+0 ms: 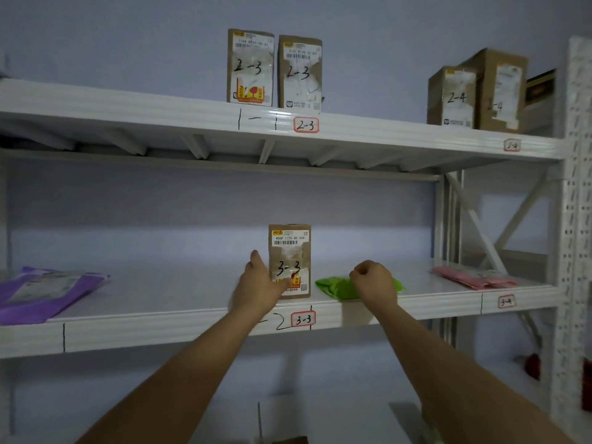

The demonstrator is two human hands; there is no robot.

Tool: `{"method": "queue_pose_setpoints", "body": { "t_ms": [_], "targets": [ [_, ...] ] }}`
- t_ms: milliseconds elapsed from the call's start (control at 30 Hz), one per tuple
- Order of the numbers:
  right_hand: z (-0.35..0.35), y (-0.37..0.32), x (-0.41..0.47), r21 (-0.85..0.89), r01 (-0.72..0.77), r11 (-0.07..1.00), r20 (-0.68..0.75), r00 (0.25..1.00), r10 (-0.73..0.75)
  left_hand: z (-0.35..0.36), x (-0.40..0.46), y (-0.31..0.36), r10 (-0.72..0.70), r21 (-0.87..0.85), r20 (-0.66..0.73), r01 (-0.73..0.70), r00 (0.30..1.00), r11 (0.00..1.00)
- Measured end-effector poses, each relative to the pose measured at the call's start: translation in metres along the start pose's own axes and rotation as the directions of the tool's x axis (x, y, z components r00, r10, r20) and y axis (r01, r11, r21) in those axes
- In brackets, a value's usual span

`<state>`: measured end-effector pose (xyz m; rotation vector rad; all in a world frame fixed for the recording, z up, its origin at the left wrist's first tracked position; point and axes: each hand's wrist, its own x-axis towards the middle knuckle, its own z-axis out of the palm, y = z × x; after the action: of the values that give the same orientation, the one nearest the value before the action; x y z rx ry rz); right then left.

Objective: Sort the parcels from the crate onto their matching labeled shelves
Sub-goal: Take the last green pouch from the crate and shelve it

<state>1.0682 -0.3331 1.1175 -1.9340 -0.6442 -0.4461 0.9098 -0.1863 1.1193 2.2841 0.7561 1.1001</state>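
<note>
A storeroom for sorting parcels is shown. White metal shelves [352,129] are marked with small number tags [306,125] like 2-3 and 3-3. Brown boxes [250,68] with the same numbers written on them are stood on the shelves, and soft mail bags [48,291] are laid flat.

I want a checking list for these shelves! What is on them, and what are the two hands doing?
Surface: white middle shelf, tagged 3-3 and 3-4.
Job's things: 3-3 box upright above its tag; green bag beside it; purple bag far left; pink bag at 3-4. Top shelf: two 2-3 boxes, two 2-4 boxes.
Clutter: red object low right, unclear.
Grippers: left hand holds the 3-3 box's side; right hand curled over the green bag, grip unclear.
Cables: nothing seen.
Surroundings: pale wall, perforated rack post.
</note>
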Motion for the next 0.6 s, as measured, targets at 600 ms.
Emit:
{"method": "queue_pose_setpoints", "body": {
  "t_ms": [600],
  "targets": [
    [-0.016, 0.039, 0.035, -0.051, 0.019, 0.999, 0.038, 0.999, -0.017, 0.021, 0.037, -0.006, -0.103, -0.225, 0.183, 0.143, 0.978, 0.964]
  ]
}}
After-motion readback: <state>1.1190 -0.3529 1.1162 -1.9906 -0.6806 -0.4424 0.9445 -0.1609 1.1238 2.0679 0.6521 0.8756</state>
